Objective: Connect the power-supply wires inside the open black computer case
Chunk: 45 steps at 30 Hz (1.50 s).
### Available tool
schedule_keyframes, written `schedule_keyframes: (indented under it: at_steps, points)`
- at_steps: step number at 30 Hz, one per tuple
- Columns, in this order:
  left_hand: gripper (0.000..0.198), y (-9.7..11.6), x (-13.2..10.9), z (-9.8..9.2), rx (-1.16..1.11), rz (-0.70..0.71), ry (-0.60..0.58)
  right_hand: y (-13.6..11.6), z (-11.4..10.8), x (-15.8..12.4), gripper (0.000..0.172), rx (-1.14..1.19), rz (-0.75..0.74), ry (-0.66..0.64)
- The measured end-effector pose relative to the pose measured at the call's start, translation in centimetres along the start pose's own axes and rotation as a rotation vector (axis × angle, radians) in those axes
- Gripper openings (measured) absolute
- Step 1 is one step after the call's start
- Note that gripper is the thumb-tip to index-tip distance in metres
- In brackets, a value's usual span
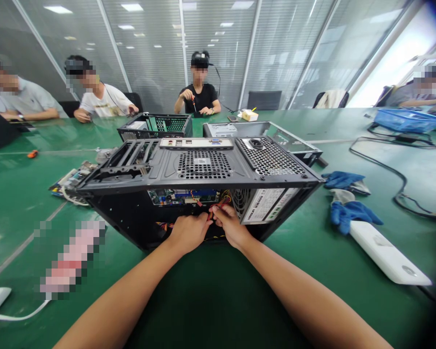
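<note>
A black computer case [160,177] stands on the green table with its vented rear panel facing up and its near side open. Inside it show a green circuit board [183,196] and a power supply [269,204] with a white label. My left hand [191,232] reaches into the opening, its fingers closed on a bundle of red and yellow cables [211,211]. Close beside it, my right hand [231,225] pinches the same bundle just below the circuit board, left of the power supply. More coloured cables lie in the shadow behind my left hand.
Two more opened cases [156,125] [298,141] stand behind. Loose circuit boards [70,183] lie left; blue gloves [352,212], a white power bank [387,252], black cables [396,169] and a blue basket [407,120] are right. Several people sit around the table.
</note>
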<state>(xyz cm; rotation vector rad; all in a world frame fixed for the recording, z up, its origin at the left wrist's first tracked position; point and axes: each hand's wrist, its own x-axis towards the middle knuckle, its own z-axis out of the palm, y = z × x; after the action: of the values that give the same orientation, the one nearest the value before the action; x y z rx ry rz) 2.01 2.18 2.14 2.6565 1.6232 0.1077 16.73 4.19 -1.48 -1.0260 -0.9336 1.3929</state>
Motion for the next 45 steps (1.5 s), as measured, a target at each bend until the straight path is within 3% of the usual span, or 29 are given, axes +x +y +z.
schedule_keyframes:
  at_steps: [13,27,35,40,45]
  points:
    - [0.039,-0.3,-0.1,0.0,-0.084,-0.013,0.062,-0.6,-0.2,-0.2,0.043,0.056,0.031,-0.044]
    - [0.038,0.2,-0.1,0.1,0.007,-0.025,0.053,0.2,-0.1,0.1,0.046,0.016,-0.013,0.038]
    - [0.036,-0.2,0.0,0.3,-0.048,-0.017,0.054,-1.0,0.0,-0.1,0.038,0.205,0.035,0.001]
    - [0.032,-0.5,0.2,0.2,-0.210,-0.023,0.081,-1.2,0.0,0.0,0.037,0.232,0.038,-0.042]
    - [0.021,-1.0,1.2,0.4,-0.661,0.024,0.085,-1.0,-0.2,0.2,0.036,0.232,0.036,-0.101]
